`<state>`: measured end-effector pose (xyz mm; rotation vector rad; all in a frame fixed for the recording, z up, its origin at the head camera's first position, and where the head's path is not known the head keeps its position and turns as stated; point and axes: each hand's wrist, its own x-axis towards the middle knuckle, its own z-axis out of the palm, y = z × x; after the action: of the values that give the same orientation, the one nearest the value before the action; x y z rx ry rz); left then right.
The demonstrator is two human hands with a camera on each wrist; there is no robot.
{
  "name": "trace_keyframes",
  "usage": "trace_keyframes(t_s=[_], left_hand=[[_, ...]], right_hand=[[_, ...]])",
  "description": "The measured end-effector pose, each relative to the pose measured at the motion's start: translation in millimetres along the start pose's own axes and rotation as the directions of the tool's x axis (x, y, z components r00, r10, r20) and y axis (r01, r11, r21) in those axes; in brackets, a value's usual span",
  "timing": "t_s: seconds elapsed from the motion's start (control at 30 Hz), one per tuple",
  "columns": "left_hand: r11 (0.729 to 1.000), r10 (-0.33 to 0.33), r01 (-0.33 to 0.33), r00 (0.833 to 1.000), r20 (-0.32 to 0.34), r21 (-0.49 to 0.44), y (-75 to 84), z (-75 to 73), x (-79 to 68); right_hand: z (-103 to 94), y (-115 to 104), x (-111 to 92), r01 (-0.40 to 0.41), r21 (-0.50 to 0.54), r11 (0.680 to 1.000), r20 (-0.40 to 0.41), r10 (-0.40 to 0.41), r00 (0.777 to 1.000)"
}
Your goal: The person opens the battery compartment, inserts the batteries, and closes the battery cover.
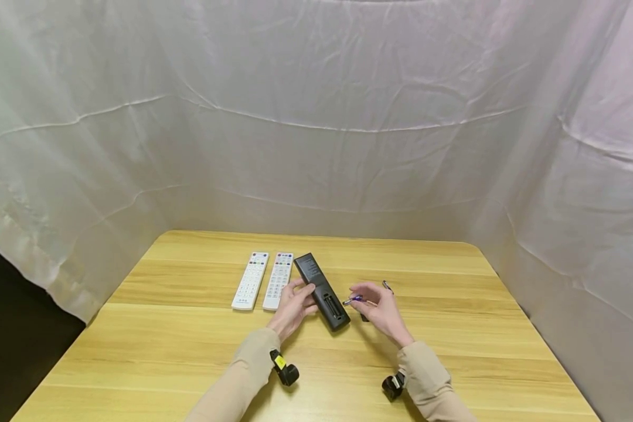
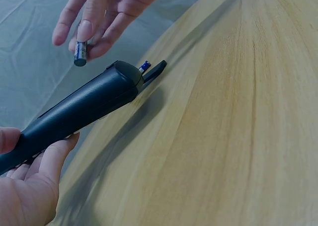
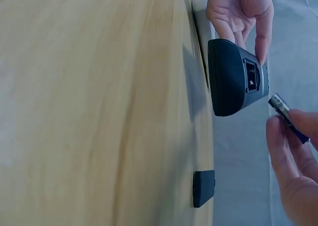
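My left hand (image 1: 293,306) grips a black remote control (image 1: 311,273) by its side, the back facing up and the battery compartment (image 1: 333,305) uncovered. In the left wrist view the remote is tilted, held above the table. Just right of its lower end, my right hand (image 1: 382,309) pinches a small blue and silver battery (image 3: 287,115) between thumb and fingers. The battery's end points at the compartment, a short gap away. A black battery cover (image 3: 203,188) lies on the table below the right hand, mostly hidden in the head view.
A second battery (image 1: 387,286) lies on the wooden table (image 1: 200,340) beyond the right hand. Two white remote controls (image 1: 250,281) lie side by side to the left, the nearer one close to the left hand. Pale curtains (image 1: 316,164) hang around the table's back and sides.
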<state>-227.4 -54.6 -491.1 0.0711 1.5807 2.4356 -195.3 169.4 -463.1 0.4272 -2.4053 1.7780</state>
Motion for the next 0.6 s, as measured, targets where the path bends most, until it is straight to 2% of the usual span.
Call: trace_keyframes(t_s=[0.13,0.27,0.37,0.6], left_hand=[[1.000,0.000,0.000,1.000,-0.002,0.001,0.1,0.0,0.1],[1.000,0.003,-0.003,1.000,-0.002,0.002,-0.1,0.1,0.4],[1.000,0.002,-0.002,1.000,-0.001,0.002,-0.4,0.1,0.7],[1.000,0.003,-0.003,1.000,0.001,0.000,-1.1,0.7,1.2]], right_hand=[[1.9,-2,1,0.008,0.051,0.999,0.021,-0.009,1.000],[5.1,-3,2,-0.039,0.113,0.993,0.026,0.037,0.999],[8.0,-4,2,-0.079,0.144,0.986,0.013,0.078,0.997],[14.5,-8,4,-0.099,0.158,0.982,-0.038,0.106,0.994]])
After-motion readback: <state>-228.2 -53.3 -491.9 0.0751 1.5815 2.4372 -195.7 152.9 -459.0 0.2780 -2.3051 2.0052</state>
